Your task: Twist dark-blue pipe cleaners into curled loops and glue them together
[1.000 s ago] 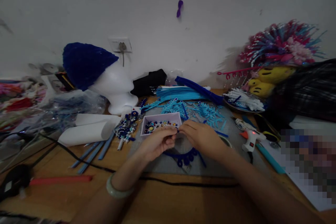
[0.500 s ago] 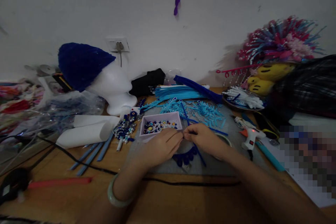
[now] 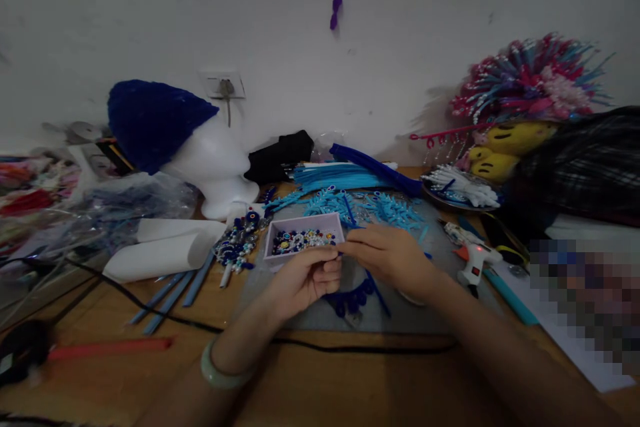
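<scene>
My left hand (image 3: 307,283) has its thumb and forefinger pinched together, the other fingers curled with the palm side partly showing. Against it, fingertip to fingertip, my right hand (image 3: 390,255) is closed in a pinch too. A tiny dark blue bit shows where the fingertips meet, too small to name. Just behind my left hand stands a pale box (image 3: 303,227) of mixed beads (image 3: 303,240). Below the hands lies a dark blue looped piece (image 3: 353,300), with a blue pipe cleaner (image 3: 379,295) beside it on the grey mat (image 3: 425,317).
A glue gun (image 3: 480,260) with a lit red light lies at right. Light blue branched pieces (image 3: 393,208) and stems (image 3: 340,177) fill the back. A white foam head (image 3: 215,163) in a blue cap stands left. A black cable (image 3: 350,349) crosses the front.
My left hand has rolled so its curled fingers and palm side show. My right hand has turned, its back now more visible and fingers pointing left. The fingertips still meet.
</scene>
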Available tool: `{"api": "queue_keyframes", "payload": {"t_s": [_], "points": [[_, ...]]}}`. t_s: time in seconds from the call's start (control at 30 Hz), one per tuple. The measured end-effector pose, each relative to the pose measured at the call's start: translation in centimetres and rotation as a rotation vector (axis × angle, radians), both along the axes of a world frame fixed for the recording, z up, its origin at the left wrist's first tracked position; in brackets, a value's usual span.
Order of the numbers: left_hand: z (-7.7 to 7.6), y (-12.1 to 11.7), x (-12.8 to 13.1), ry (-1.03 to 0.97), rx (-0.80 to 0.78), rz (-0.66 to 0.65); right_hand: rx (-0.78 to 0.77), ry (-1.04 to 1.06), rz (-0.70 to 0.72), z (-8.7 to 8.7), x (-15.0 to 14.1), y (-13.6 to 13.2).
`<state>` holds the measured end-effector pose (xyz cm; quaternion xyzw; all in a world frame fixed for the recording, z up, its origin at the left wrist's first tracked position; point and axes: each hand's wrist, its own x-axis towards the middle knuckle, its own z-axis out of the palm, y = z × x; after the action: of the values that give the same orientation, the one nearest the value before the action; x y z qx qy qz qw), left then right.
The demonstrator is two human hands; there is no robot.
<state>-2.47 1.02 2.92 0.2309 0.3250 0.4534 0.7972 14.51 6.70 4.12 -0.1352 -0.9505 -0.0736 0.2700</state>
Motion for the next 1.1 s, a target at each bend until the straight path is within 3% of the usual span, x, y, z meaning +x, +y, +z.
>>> {"api": "queue_keyframes", "payload": {"t_s": [0.13,0.27,0.47,0.7,0.87,0.97,1.03,1.1], "points": [[-0.2,0.0,-0.2,-0.125,-0.094,-0.046,0.057,-0.003,0.028,0.0,0.1,0.0],[-0.4,0.1,0.0,-0.061,-0.089,-0.046,-0.065,0.012,0.011,0.1,-0.2,-0.4],[-0.6,0.0,0.2,0.335,0.228,0.076,-0.446,0.134,-0.052,0.1,-0.8,-1.2],[0.8,-0.9,0.2,0.819,0.604,0.211,-0.931,0.388,-0.051,0.4,-1.5,-1.9],[1.3,-1.4,-0.1,1.17,0.879,0.287,-1.483,0.544,-0.114,0.3,-2.2,-2.5],[0.9,-1.7,-0.6,1.247,1.03,0.298,-1.762,0.536,-0.151,0.4,-2.4,-2.4],[0.5,-1.7,-0.8,1.27,1.078,0.307,-1.842,0.446,-0.123,0.7,-2.3,-2.0],[0.1,-1.5,-0.7,1.275,1.041,0.397,-1.724,0.338,-0.122,1.2,-1.8,-1.4]]}}
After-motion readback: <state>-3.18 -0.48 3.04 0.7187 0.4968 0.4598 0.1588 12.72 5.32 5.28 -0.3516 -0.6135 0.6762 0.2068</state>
